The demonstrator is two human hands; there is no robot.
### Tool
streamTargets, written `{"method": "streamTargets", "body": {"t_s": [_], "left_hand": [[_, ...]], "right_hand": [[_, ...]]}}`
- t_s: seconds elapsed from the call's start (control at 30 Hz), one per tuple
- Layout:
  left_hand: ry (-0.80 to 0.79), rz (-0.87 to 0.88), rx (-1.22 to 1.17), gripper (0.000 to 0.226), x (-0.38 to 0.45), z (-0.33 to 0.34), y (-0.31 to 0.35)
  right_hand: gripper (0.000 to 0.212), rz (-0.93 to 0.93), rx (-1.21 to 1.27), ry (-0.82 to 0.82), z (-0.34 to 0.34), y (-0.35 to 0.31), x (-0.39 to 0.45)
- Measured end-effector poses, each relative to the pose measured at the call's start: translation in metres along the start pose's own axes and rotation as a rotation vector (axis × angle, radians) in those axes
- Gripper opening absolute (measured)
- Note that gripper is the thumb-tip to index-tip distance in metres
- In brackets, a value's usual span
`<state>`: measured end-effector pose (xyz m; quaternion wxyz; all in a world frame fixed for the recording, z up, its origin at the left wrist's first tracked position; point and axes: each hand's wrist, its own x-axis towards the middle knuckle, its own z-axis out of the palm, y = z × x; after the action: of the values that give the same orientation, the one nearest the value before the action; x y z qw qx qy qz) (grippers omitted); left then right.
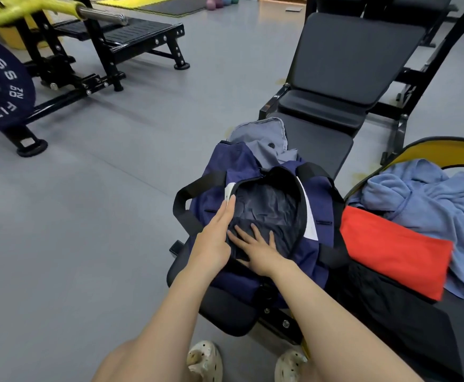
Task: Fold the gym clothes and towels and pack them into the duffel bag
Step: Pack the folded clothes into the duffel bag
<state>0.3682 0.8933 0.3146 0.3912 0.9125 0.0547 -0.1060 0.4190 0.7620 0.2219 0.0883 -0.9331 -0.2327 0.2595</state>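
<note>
The open duffel bag point(252, 216) holds a dark garment point(263, 232); right hand point(258, 250) presses it with spread fingers, left hand point(214, 238) fingers straight on the bag's rim.

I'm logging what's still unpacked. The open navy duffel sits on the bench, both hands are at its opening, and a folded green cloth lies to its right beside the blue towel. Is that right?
Not quite: the folded cloth is red, not green, as the head view shows. The rest stands: the open navy duffel sits on the bench, the left hand and right hand are at its opening, and the blue towel lies beside the cloth.
</note>
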Motion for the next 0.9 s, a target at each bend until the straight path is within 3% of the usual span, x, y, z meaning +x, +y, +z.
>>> {"method": "streamTargets", "body": {"t_s": [0.2, 0.37, 0.53, 0.63, 0.9], "left_hand": [[-0.008, 0.091, 0.037, 0.101, -0.008, -0.005, 0.005], [-0.064, 0.039, 0.207, 0.104, 0.002, -0.003, -0.009], [-0.098, 0.034, 0.178, 0.108, 0.002, 0.003, -0.013], [-0.101, 0.059, 0.156, 0.108, 0.000, 0.006, -0.017], [-0.062, 0.031, 0.064, 0.107, -0.001, 0.009, -0.021]], "right_hand": [[0.065, 0.057, -0.092, -0.027, 0.003, -0.005, 0.003], [0.060, 0.056, -0.047, 0.171, 0.004, -0.006, 0.004], [0.063, 0.144, -0.101, 0.016, 0.010, -0.011, 0.016], [0.064, 0.160, -0.108, 0.004, 0.010, -0.012, 0.018], [0.065, 0.136, -0.060, 0.241, 0.006, -0.011, -0.004]]}}
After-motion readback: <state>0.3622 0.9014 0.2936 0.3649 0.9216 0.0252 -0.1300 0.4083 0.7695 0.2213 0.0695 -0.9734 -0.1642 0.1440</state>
